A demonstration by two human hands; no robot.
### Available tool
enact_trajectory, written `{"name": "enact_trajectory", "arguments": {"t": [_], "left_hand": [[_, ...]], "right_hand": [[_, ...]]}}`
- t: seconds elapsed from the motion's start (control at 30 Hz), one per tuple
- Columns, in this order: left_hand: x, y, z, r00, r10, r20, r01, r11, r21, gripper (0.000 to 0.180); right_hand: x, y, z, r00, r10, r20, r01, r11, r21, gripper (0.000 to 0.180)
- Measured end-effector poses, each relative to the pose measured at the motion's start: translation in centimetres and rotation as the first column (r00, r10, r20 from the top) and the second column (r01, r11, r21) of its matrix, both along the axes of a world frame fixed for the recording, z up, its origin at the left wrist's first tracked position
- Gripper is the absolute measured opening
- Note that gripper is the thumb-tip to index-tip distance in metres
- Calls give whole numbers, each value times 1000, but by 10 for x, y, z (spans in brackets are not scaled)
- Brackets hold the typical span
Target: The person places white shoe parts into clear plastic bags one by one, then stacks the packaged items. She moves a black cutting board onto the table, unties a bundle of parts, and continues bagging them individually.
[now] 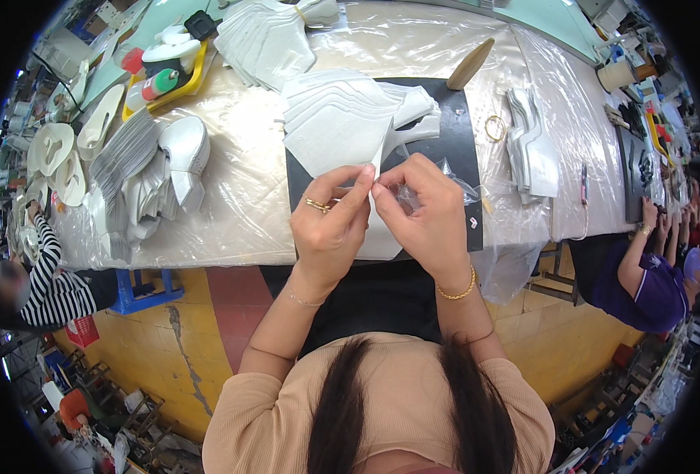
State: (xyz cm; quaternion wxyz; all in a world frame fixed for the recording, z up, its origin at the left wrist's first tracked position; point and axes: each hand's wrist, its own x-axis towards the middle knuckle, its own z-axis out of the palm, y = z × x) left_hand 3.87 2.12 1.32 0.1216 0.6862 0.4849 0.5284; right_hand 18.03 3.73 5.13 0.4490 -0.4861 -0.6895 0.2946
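Note:
In front of my chest, my left hand point(330, 225) and my right hand point(425, 213) meet with fingertips pinched together. Between them is the edge of a white cut sheet piece point(377, 237), which looks like leather or a similar material; its lower part hangs below my fingers. Just beyond my hands, a fanned stack of white cut pieces point(338, 118) lies partly on a black board point(462, 158). Some crumpled clear plastic point(456, 182) sits beside my right hand on the board. My fingers hide the exact spot being gripped.
A wooden handle point(471, 65) stands at the board's far right corner. White stacks lie at left point(184, 162), far point(267, 39) and right point(533, 150). A yellow tray point(196, 75) holds a green-capped bottle point(158, 83). Co-workers sit left, in a striped sleeve point(53, 253), and right, in purple point(642, 292).

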Motion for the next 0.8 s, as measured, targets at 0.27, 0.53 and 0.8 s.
{"name": "enact_trajectory", "arguments": {"t": [0.27, 0.53, 0.8], "left_hand": [[-3, -5, 6, 992, -50, 118, 61, 994, -95, 35], [-12, -10, 5, 695, -121, 709, 484, 808, -336, 38], [-17, -8, 6, 774, -211, 596, 488, 799, -351, 44]], "right_hand": [[10, 5, 3, 978, 127, -164, -153, 976, -156, 7], [15, 6, -2, 938, 240, -250, -275, 954, -119, 4], [11, 1, -14, 934, 145, -325, -202, 968, -149, 6]]}}
